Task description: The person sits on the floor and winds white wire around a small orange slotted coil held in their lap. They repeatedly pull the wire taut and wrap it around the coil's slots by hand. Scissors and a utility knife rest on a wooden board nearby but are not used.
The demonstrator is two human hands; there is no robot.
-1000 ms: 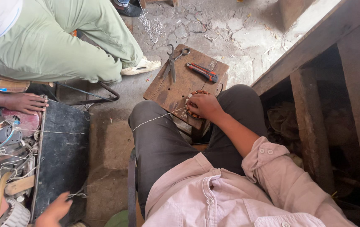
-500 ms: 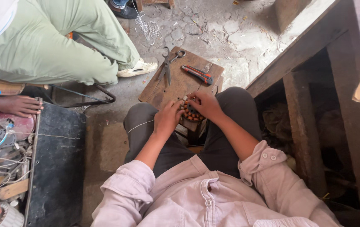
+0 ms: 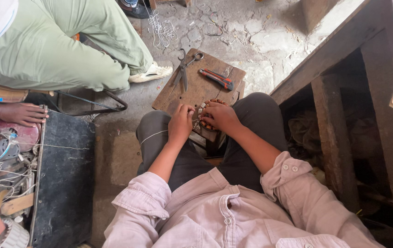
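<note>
Both hands at a copper-wound coil on a small wooden stool.
We see the left hand (image 3: 181, 123) and right hand (image 3: 220, 117) closed on the coil (image 3: 207, 115) at the stool's (image 3: 192, 92) near edge; scissors (image 3: 185, 69) and pliers (image 3: 217, 78) lie beyond.

scissors (image 3: 186, 69), red-handled pliers (image 3: 216, 78), black case (image 3: 64, 179)
</note>
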